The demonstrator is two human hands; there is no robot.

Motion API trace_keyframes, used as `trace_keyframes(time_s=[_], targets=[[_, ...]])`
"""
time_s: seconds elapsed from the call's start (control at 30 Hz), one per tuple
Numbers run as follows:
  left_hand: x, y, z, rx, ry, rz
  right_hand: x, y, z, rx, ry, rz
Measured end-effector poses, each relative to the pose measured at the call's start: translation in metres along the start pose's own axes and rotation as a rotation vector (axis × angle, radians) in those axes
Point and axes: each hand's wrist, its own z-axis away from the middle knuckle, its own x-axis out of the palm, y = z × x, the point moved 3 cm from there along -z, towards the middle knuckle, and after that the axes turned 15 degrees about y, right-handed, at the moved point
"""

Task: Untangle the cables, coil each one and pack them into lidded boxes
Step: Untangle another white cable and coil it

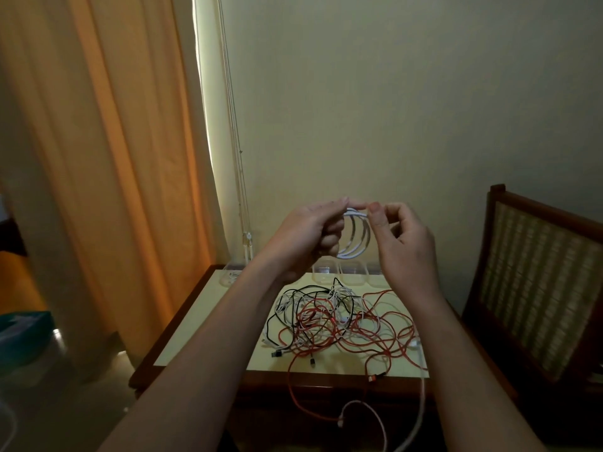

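1. At the near edge of the table [202, 327], a red cable [293, 393] and a white cable [422, 402] spill over the rim and hang toward the floor.
2. On the pale tabletop lies the tangle [342, 321], a loose knot of red, white and black cables spread across the middle and right, with several plugs poking out on its near side.
3. Above the table's far half, both forearms reach forward and lift a white coil [357, 236], wound into a few neat round loops and hanging upright between the hands.
4. The left hand [306, 233] grips the coil's left side, fingers curled in, its thumb and forefinger pinching the top of the loops.
5. The right hand [404, 239] pinches the same top stretch between thumb and forefinger, its other fingers bent loosely behind.
6. Along the far edge stand clear boxes [352, 274]; a separate box [228, 275] at the far left corner appears to hold a coiled white cable, though the dim light leaves that uncertain.
7. A woven-back chair [538, 275] stands to the right and an orange curtain [114, 158] hangs to the left.
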Motion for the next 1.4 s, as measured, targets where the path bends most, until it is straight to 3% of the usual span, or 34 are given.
trace_keyframes(time_s=[0.3, 0.73, 1.17, 1.4], targets=[[0.008, 0.001, 0.004, -0.175, -0.092, 0.292, 0.011, -0.012, 0.007, 0.091, -0.139, -0.115], [0.008, -0.006, 0.003, -0.086, -0.033, 0.153, 0.015, -0.01, 0.009, 0.133, -0.129, -0.154], [0.019, -0.011, 0.006, -0.028, 0.044, 0.221, 0.018, 0.002, 0.007, 0.134, -0.109, -0.156], [0.01, -0.007, 0.004, -0.058, 0.037, 0.271, 0.012, -0.003, 0.006, 0.118, -0.188, -0.132]])
